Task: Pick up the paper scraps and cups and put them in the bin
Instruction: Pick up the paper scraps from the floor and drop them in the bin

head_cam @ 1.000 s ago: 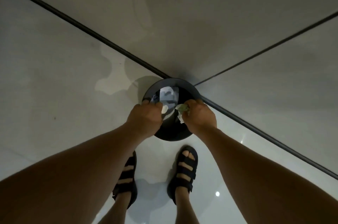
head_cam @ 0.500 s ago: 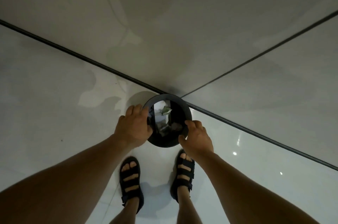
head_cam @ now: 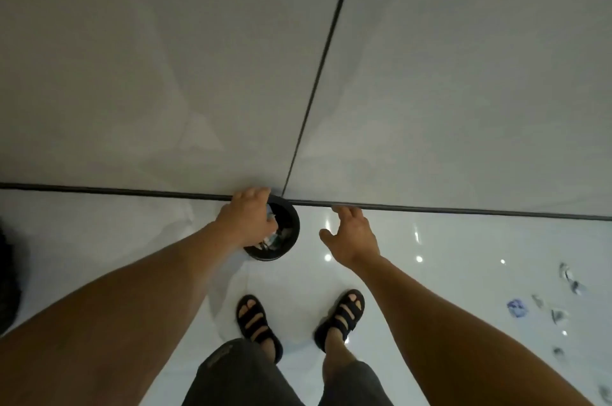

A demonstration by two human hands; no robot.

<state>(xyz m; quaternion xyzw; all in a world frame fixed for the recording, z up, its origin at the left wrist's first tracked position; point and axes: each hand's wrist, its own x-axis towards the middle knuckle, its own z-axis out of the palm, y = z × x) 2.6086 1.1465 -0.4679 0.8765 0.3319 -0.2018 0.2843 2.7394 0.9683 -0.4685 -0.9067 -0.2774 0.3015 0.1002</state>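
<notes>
The bin [head_cam: 292, 239] is small, round and black. It stands on the glossy white floor [head_cam: 430, 273] against the foot of the grey wall [head_cam: 165, 74], just beyond the person's sandals [head_cam: 256, 323]. Crumpled white and greenish paper [head_cam: 276, 236] lies inside it. The left hand [head_cam: 246, 218] grips its left rim, fingers curled over the far edge. The right hand [head_cam: 354, 236] hangs to the right of the bin, apart from it, fingers spread and holding nothing. More paper scraps [head_cam: 559, 314], one of them blue, lie scattered on the floor at far right.

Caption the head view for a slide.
Left hand holds the bin, right hand hovers open beside it; scraps litter the floor at right.
</notes>
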